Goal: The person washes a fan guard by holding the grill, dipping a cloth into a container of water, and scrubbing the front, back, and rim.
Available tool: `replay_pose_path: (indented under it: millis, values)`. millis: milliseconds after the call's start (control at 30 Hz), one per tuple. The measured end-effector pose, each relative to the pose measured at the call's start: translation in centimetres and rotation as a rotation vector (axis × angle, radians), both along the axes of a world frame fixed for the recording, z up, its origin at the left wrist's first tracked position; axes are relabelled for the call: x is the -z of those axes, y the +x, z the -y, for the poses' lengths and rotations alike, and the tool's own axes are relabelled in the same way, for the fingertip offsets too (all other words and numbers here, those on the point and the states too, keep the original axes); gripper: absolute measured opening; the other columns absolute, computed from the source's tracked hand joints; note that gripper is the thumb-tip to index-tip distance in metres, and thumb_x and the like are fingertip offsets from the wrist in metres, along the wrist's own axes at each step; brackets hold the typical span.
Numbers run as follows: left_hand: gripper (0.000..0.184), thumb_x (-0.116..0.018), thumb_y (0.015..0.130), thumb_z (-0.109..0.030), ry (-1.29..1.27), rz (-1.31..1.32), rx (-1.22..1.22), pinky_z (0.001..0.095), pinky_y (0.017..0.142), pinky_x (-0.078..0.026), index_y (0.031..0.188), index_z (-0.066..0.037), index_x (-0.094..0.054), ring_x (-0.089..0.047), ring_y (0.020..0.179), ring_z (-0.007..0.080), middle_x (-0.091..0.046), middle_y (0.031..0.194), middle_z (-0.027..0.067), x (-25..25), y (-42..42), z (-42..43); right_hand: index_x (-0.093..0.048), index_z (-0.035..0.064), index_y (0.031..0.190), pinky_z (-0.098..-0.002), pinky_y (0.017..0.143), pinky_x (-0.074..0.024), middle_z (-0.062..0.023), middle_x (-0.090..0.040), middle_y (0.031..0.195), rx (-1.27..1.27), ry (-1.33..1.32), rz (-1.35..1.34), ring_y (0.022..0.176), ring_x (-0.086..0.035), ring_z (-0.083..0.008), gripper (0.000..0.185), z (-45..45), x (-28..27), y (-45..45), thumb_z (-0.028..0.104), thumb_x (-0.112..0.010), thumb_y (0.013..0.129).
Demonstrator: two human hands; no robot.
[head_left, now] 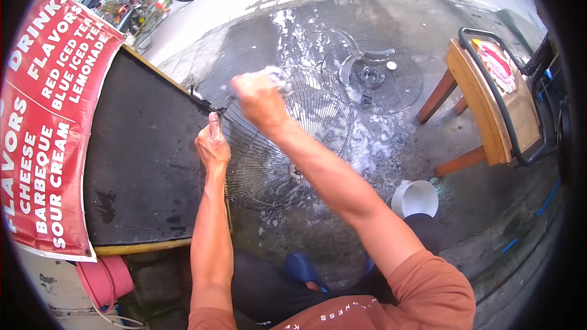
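A round wire fan grille (269, 180) tilts in front of me, its rim beside the black board. My left hand (214, 145) is closed at the grille's upper left rim, thumb up, next to a small black clip-like piece (203, 102). Above the grille, my right hand (260, 98) is closed around a pale, sudsy cloth or scrubber (280, 80); its exact kind is hard to make out. Farther off, a second fan grille (403, 88) lies on the wet ground with a dark fan blade (346, 72) on it.
To the left stands a black board (147, 159) with a red printed banner (46, 116). White suds (376, 140) streak the concrete. A white bucket (416, 199) sits near my knee. A wooden stool (480, 104) stands at right, a pink container (105, 280) at lower left.
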State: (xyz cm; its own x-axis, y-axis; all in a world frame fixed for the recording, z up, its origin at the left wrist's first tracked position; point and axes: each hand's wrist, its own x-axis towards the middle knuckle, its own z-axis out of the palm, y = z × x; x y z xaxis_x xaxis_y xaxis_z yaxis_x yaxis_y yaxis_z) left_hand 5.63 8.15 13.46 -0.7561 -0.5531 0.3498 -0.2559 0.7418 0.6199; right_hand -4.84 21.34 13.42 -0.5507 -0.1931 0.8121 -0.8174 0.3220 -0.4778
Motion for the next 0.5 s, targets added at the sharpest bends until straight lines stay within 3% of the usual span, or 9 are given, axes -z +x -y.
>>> replay_pose_path:
  millis: [100,200,267,300,333,367,467,500]
  values:
    - [0.074,-0.022,0.105,-0.051,0.141,-0.023,-0.002,0.0506,0.064,-0.039,0.070,0.004,-0.056,-0.052,0.061,0.0419,-0.056,0.061,0.0221,0.8,-0.5,1.0,-0.058,0.0044,0.088,-0.0431,0.078,-0.0502,-0.0124,-0.062,0.084,-0.071,0.151,-0.093,0.084,-0.063,-0.0293,0.009,2.2,-0.4,3.4,0.011,-0.061,0.082]
    - [0.068,-0.023,0.103,-0.048,0.218,-0.182,0.019,0.0513,0.067,-0.040,0.075,0.004,-0.058,-0.057,0.068,0.0430,-0.062,0.069,0.0223,4.7,-0.9,5.3,-0.061,0.0072,0.095,-0.0421,0.091,-0.0477,-0.0109,-0.065,0.096,-0.262,0.279,-0.130,0.096,-0.064,-0.0281,0.015,2.4,1.1,3.3,0.014,-0.064,0.082]
    - [0.063,-0.025,0.102,-0.044,0.277,-0.213,-0.039,0.0518,0.072,-0.041,0.079,0.004,-0.057,-0.060,0.073,0.0439,-0.064,0.076,0.0246,5.2,-0.8,5.3,-0.064,0.0110,0.105,-0.0462,0.099,-0.0442,-0.0083,-0.066,0.106,-0.116,0.203,-0.173,0.105,-0.063,-0.0279,0.026,-0.5,0.7,1.8,0.018,-0.069,0.080]
    - [0.063,-0.026,0.102,-0.044,0.248,-0.113,0.008,0.0510,0.071,-0.041,0.079,0.005,-0.057,-0.059,0.073,0.0435,-0.064,0.075,0.0240,3.9,-0.3,4.9,-0.065,0.0140,0.112,-0.0498,0.102,-0.0412,-0.0062,-0.066,0.112,0.012,0.333,-0.114,0.110,-0.063,-0.0272,0.035,-1.6,0.7,0.4,0.018,-0.074,0.078]
    - [0.063,-0.026,0.102,-0.045,0.223,-0.014,0.052,0.0502,0.071,-0.041,0.078,0.005,-0.057,-0.058,0.072,0.0431,-0.064,0.075,0.0235,2.5,0.1,4.4,-0.065,0.0108,0.112,-0.0478,0.102,-0.0426,-0.0070,-0.065,0.115,-0.036,0.285,0.023,0.112,-0.061,-0.0281,0.038,-2.5,0.7,-0.8,0.012,-0.075,0.075]
    - [0.063,-0.028,0.103,-0.046,0.338,-0.067,0.025,0.0487,0.069,-0.042,0.076,0.004,-0.057,-0.057,0.070,0.0421,-0.064,0.074,0.0212,2.7,-0.3,4.0,-0.065,0.0096,0.111,-0.0467,0.102,-0.0427,-0.0084,-0.064,0.117,-0.066,0.212,0.033,0.113,-0.060,-0.0297,0.038,-2.9,1.0,-1.9,0.009,-0.073,0.074]
    - [0.060,-0.030,0.103,-0.043,0.344,-0.153,0.158,0.0451,0.066,-0.042,0.073,0.003,-0.054,-0.056,0.066,0.0362,-0.063,0.071,0.0164,2.7,-0.7,4.0,-0.064,0.0055,0.110,-0.0447,0.102,-0.0433,-0.0127,-0.063,0.118,-0.039,0.149,0.012,0.115,-0.057,-0.0337,0.038,-1.7,2.0,-1.3,0.003,-0.069,0.072]
    - [0.059,-0.029,0.105,-0.042,0.550,-0.303,0.211,0.0403,0.063,-0.042,0.073,0.002,-0.051,-0.052,0.062,0.0285,-0.059,0.068,0.0135,4.3,-1.4,5.0,-0.064,0.0041,0.109,-0.0442,0.102,-0.0435,-0.0141,-0.063,0.118,-0.014,0.155,-0.007,0.116,-0.056,-0.0349,0.038,-1.0,2.1,-0.4,0.001,-0.068,0.071]
